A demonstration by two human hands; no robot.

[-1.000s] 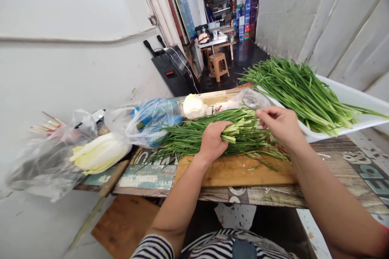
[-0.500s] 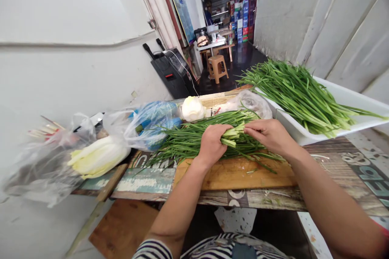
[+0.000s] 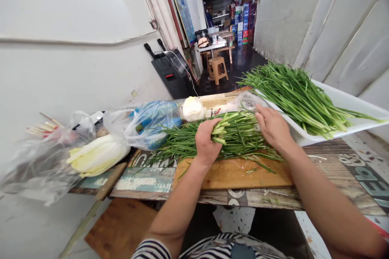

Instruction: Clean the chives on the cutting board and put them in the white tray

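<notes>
My left hand (image 3: 207, 141) is closed round a bunch of garlic chives (image 3: 221, 130), with the pale cut ends poking out past the thumb. More garlic chives (image 3: 243, 133) lie in a loose pile around and behind that fist, their green tips spreading left. Beneath them is a wooden cutting board (image 3: 243, 174) with a few stray stems on its front part. At the right end of the pile is my right hand (image 3: 273, 127), its fingers stretched out beside the stems; the fingertips are partly hidden.
A white tub (image 3: 361, 97) heaped with garlic chives stands right. Left are a napa cabbage (image 3: 99, 156), clear plastic bags (image 3: 45, 166), a blue bagged bundle (image 3: 156, 121) and a knife (image 3: 103, 190) jutting over the edge. Behind the pile sits a round white vegetable (image 3: 193, 109).
My right hand has left the stem ends it was pinching and moved right and slightly up, its fingers straightening. My left hand has shifted slightly left with its bunch, tilting the ends upward.
</notes>
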